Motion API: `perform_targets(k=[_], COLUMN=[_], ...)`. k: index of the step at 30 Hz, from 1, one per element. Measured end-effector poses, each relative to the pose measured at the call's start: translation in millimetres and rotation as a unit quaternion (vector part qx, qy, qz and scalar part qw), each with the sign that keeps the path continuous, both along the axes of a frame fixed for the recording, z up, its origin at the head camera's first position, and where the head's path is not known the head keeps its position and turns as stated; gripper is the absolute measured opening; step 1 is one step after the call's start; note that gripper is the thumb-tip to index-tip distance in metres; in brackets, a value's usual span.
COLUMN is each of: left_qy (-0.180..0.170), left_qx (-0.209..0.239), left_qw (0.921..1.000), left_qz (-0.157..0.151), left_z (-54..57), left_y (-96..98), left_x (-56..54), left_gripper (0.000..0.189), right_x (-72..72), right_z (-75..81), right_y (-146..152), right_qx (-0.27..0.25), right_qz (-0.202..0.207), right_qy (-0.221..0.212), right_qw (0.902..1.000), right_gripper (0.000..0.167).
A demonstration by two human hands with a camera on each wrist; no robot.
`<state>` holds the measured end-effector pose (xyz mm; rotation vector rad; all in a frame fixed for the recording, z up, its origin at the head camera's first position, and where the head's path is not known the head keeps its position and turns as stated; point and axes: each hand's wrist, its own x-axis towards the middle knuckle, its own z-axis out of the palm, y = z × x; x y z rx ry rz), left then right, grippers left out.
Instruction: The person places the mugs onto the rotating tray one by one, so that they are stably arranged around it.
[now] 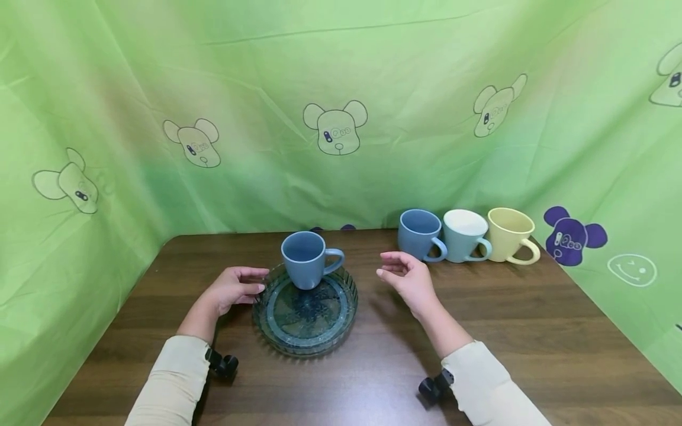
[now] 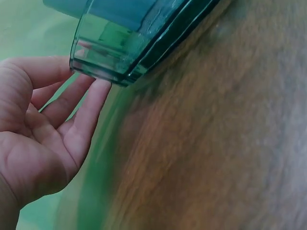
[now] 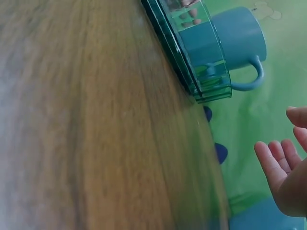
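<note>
A blue mug (image 1: 305,260) stands upright on the far part of a round, see-through green glass dish (image 1: 306,342) with a ribbed wall, its handle to the right. My left hand (image 1: 233,290) is at the dish's left side, fingers fairly straight and fingertips at the wall. In the left wrist view, fingers (image 2: 86,110) reach the wall's outer edge, and the mug shows partly behind the glass. To the right of the dish, my right hand (image 1: 410,281) hovers with fingers apart and slightly bent. It holds nothing and stands in front of another blue mug (image 1: 418,236).
At the back right, a light teal mug (image 1: 462,236) with a white inside and a yellow mug (image 1: 508,236) continue the row beside the second blue mug. Everything stands on a dark wooden table (image 1: 383,367). A green printed cloth (image 1: 256,189) hangs behind and around it.
</note>
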<state>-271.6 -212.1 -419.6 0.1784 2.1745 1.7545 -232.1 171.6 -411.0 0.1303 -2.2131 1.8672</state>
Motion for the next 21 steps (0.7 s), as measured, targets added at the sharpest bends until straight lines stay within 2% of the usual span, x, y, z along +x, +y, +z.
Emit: perform_targets(k=[8,21], left_qy=[-0.013,-0.013], left_qx=[0.0,0.013], left_qw=[0.9999,0.9998], left_qz=[-0.004,0.0], left_z=[-3.7,-9.3], left_y=[-3.0,-6.6], left_x=[0.5,9.4], left_gripper=[0.05,0.054], right_x=[4.3,6.8], right_z=[-0.3,3.4], right_y=[14.8,38.6], right_qx=[0.02,0.001], right_qz=[-0.022,-0.04], right_qy=[0.024,0.036], right_qw=[0.9993,0.9986], right_gripper=[0.036,0.041])
